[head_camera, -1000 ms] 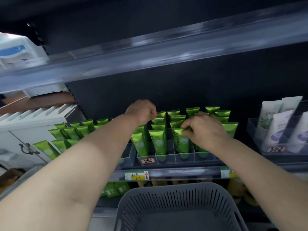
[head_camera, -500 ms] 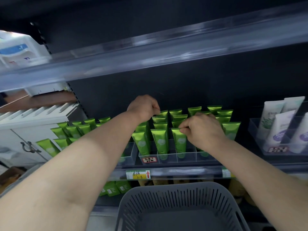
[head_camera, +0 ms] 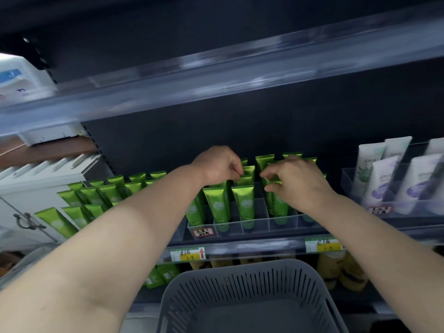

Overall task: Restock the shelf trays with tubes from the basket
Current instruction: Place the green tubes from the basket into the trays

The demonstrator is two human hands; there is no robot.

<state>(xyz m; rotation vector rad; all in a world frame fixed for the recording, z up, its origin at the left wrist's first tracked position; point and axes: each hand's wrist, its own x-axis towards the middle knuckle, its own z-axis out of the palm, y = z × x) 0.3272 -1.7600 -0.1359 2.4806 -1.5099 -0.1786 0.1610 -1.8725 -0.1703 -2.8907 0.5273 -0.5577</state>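
- Above tray (head_camera: 254,225), middle rows: left hand (head_camera: 217,165), fingers curled down onto tops of green tubes (head_camera: 243,203); cannot tell whether anything is held.
- Over tray, right side: right hand (head_camera: 299,182), thumb and forefinger pinching top of one tube (head_camera: 280,207).
- Inside tray compartments: tubes upright, caps down.
- Below tray: grey basket (head_camera: 240,284).
- Right of tray: white tubes (head_camera: 374,181).

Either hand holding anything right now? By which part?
Right hand pinches a green tube by its crimped top edge, tube standing in the clear tray. Left hand has curled fingertips on neighbouring tube tops; a grip cannot be told.
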